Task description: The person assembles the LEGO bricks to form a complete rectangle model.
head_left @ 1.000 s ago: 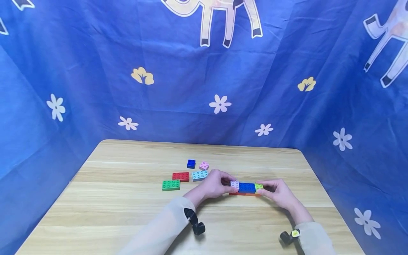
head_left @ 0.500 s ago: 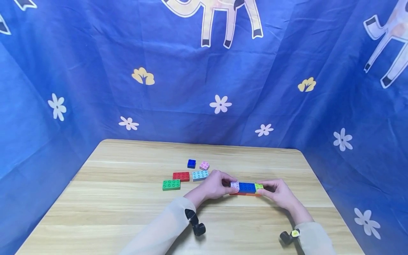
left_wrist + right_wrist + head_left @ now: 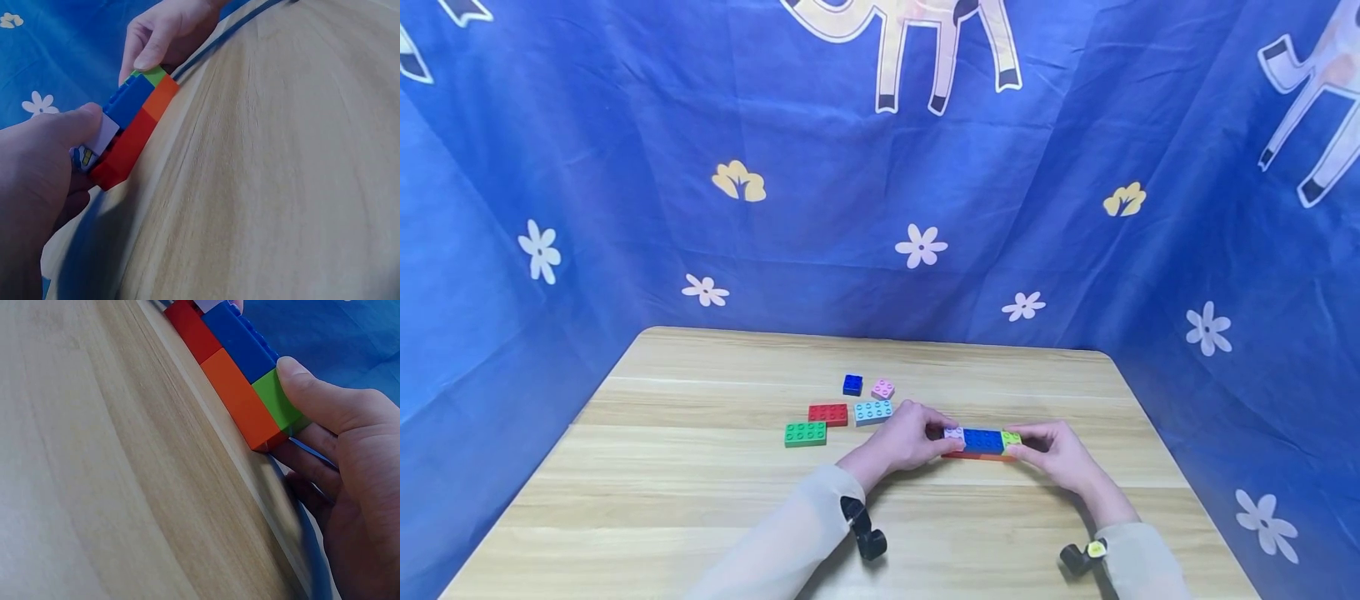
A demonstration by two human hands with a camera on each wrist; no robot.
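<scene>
Between both hands is a two-layer row of toy building bricks, low over or on the table; which one I cannot tell. Its lower layer is a red brick (image 3: 130, 150) beside an orange brick (image 3: 240, 397). On top sit a pale lilac brick (image 3: 105, 134), a blue brick (image 3: 983, 440) and a lime green brick (image 3: 275, 397). With thumb and fingers my left hand (image 3: 910, 437) pinches the lilac brick, which has a printed end; red studs show in a gap under it. At the other end, my right hand (image 3: 1060, 454) pinches the lime green brick.
Left of the hands on the wooden table (image 3: 662, 500) lie loose bricks: green (image 3: 805, 434), red (image 3: 828, 415), light blue (image 3: 872, 412), small dark blue (image 3: 852, 384) and small pink (image 3: 883, 388). A patterned blue curtain (image 3: 820, 225) encloses the table's back and sides.
</scene>
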